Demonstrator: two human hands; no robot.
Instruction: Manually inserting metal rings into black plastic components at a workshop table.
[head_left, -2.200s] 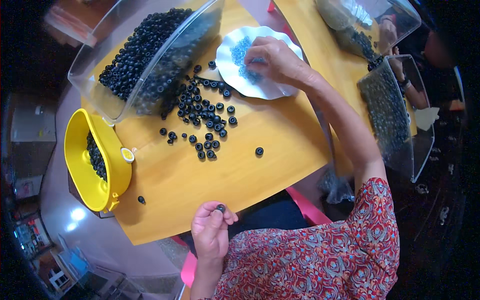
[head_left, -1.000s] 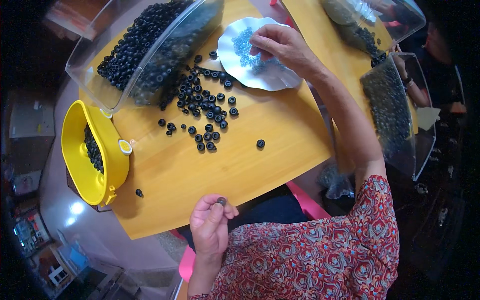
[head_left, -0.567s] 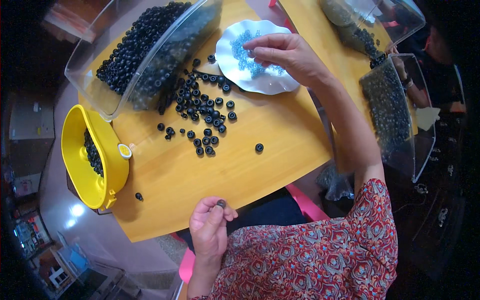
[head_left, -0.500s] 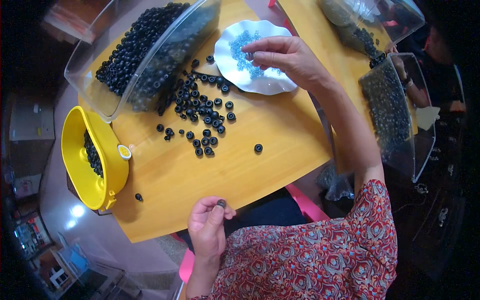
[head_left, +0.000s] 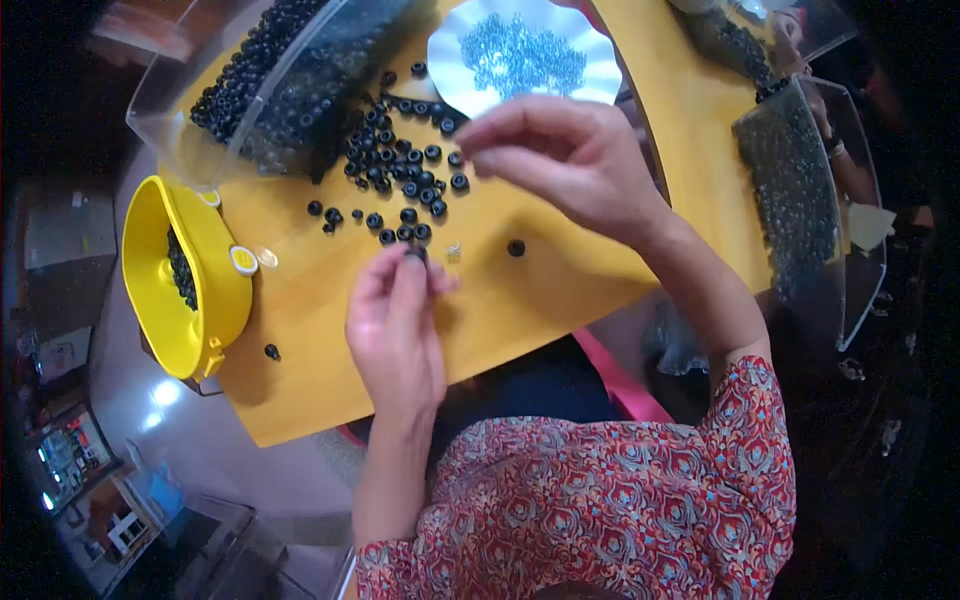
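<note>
Low over the table, my left hand (head_left: 398, 330) pinches a small black ring-shaped part (head_left: 415, 252) between thumb and fingertips. My right hand (head_left: 580, 165) is above the near rim of a white wavy-edged plate (head_left: 450, 85), its thumb and fingers drawn into a pinch. Motion blurs its fingertips, so what they hold, if anything, is hidden. The plate bears many small clear plastic pieces (head_left: 520, 55). One small clear piece (head_left: 453, 252) shows just right of my left fingertips. Loose black parts (head_left: 410, 170) lie scattered between the hands and the plate.
A tilted clear bin (head_left: 165, 145) of black parts stands far left. Nearer is a yellow tub (head_left: 235, 290) with some inside. Single black parts lie apart, one right (head_left: 516, 248), one near left (head_left: 272, 352). Another clear bin (head_left: 870, 260) and a person's arm (head_left: 850, 170) are at right.
My right hand has left the plate, moving nearer and slightly left. My left hand has risen over the table with its black part. A clear piece now shows beside it. The view has shifted.
</note>
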